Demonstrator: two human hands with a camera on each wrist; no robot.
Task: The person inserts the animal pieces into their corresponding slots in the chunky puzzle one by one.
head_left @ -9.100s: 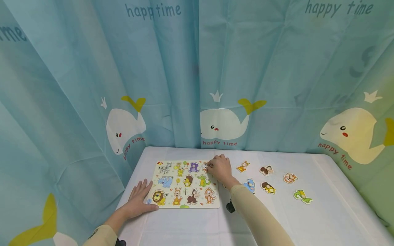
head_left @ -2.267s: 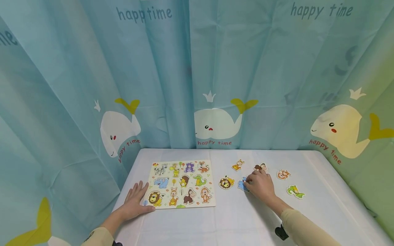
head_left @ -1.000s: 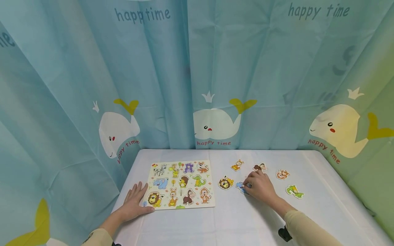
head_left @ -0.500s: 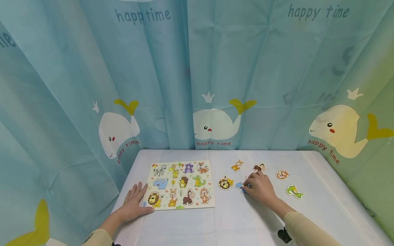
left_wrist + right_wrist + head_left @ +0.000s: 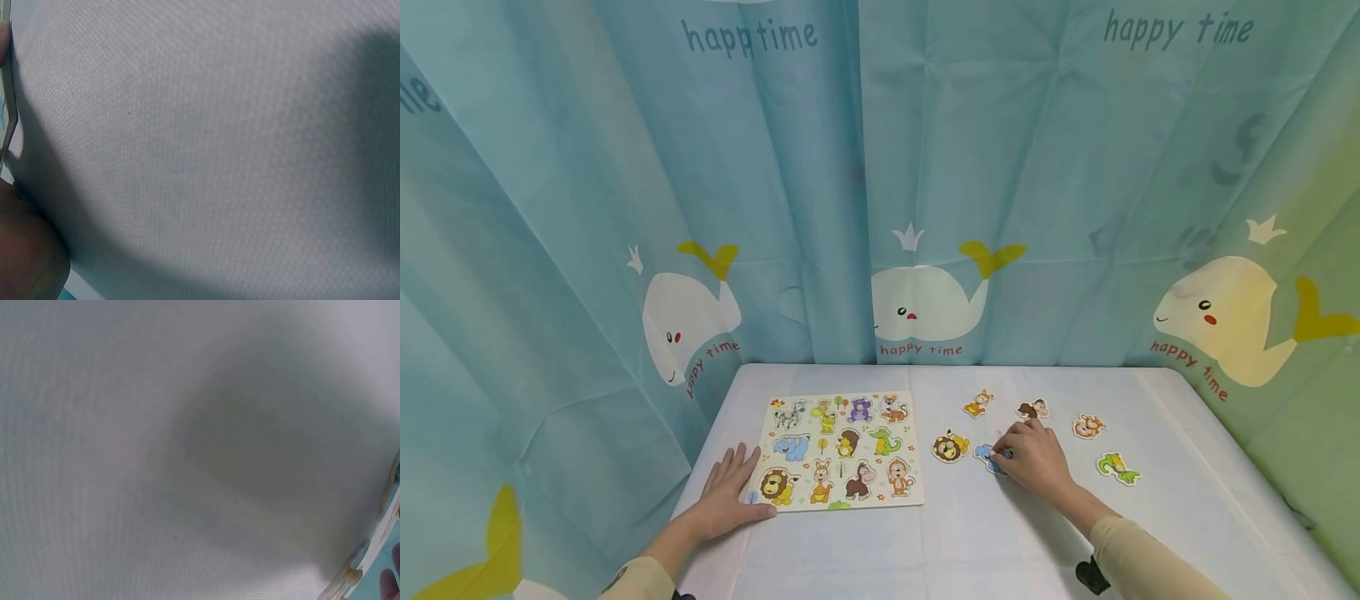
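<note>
In the head view my right hand (image 5: pixel 1033 454) pinches the blue elephant puzzle piece (image 5: pixel 984 456), which lies low at the table; fingers cover part of it. My left hand (image 5: pixel 726 492) lies spread at the left edge of the animal puzzle board (image 5: pixel 868 450), its thumb on the front left corner. Pictures of animals fill the board in three rows, a tiger (image 5: pixel 893 408) at the far right corner. Beside the elephant lies a lion piece (image 5: pixel 951 447), and behind my right hand a brown monkey piece (image 5: pixel 1032 407). The right wrist view catches only fingertips and a piece's knob (image 5: pixel 353 575).
A kangaroo piece (image 5: pixel 978 404) lies toward the back. Further right are an orange-brown piece (image 5: pixel 1088 426) and a green crocodile piece (image 5: pixel 1118 468). The white-covered table (image 5: pixel 850 558) ends at a blue curtain (image 5: pixel 805 208) printed with whales.
From the tiger at the board's far right corner, my right hand has gone right to the elephant piece, which has shifted slightly toward me. Over the last second both hands keep still.
</note>
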